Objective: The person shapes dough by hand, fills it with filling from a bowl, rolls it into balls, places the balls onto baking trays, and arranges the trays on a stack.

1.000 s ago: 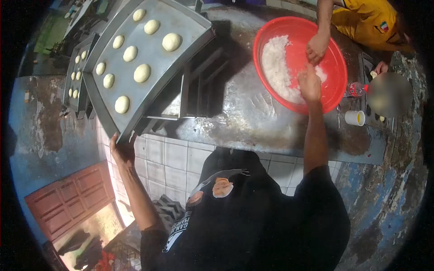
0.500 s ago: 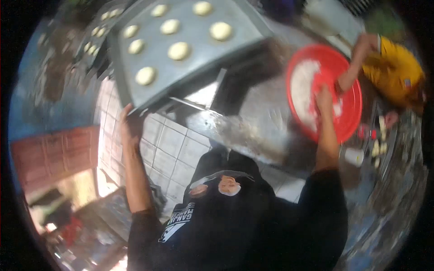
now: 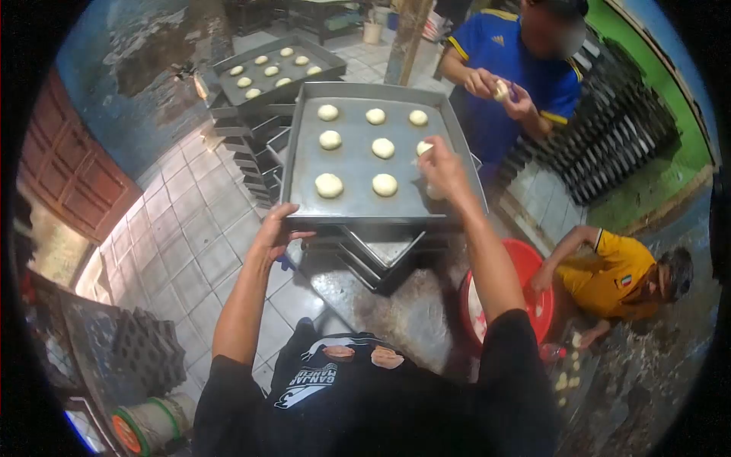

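A grey metal baking tray (image 3: 358, 209) holds several pale round dough balls (image 3: 383, 148), spaced in rows. My left hand (image 3: 272, 234) grips its near left corner, thumb at the rim and fingers below. Over the right side of the tray, my right hand (image 3: 444, 169) has its fingers drawn together beside a dough ball (image 3: 424, 148). What those fingers hold, if anything, is hidden. The ball nearest the tray's right front corner is partly covered by this hand.
More trays are stacked beneath; another filled tray (image 3: 228, 80) stands behind left. A red basin (image 3: 542, 320) with white contents sits right, where a co-worker in yellow (image 3: 609, 274) reaches in. Another co-worker in blue (image 3: 487, 46) handles a small piece. Dark trays (image 3: 601, 129) are stacked behind.
My right hand has left the red basin and is now over the tray. The view has tilted up, showing the co-worker in blue. My left hand stays at the tray's corner.
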### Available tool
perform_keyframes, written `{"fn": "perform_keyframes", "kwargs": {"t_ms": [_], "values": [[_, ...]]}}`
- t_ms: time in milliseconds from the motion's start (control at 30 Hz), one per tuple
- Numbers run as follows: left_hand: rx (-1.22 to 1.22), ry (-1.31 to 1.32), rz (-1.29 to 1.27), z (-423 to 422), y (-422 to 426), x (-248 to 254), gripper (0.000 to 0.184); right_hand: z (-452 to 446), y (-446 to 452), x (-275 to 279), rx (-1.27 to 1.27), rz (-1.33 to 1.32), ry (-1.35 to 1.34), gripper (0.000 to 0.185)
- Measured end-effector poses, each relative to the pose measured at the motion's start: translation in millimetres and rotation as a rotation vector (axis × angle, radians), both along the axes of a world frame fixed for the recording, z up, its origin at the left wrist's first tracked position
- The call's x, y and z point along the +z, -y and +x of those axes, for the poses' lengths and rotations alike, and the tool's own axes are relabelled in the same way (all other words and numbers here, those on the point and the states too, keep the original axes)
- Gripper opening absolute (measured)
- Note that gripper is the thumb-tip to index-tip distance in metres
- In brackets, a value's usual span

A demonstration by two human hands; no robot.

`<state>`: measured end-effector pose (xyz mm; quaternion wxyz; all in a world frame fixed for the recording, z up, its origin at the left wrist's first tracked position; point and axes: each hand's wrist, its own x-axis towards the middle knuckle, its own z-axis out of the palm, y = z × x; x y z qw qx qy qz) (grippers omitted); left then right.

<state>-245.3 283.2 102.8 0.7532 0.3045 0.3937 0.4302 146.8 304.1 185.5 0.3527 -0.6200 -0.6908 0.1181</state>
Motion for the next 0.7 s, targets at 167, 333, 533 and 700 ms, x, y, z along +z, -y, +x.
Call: {"fn": "perform_keyframes", "kwargs": {"t_ms": [167,333,533,700], "values": [[0.12,-0.022,0.073,4.9,-4.2,-19.7,0.022,-5.4,-4.9,6.3,-0.05,-0.037,0.291,0.048],[0.199,0.035,0.138,12.9,8.6,-6.7,0.035,29.8,90.2,11.4,-0.229,0.264,-0.045,0.046],[0.271,0.134,0.232,-3.5,15.6,11.0,0.045,52.7,220.9,-92.9,-0.617,0.095,-0.171,0.053],[0.299,0.094,0.233,-58.2,-29.9,38.4,0.041,-12.1,231.8,-75.2,-0.651,0.021,-0.313,0.046]]}}
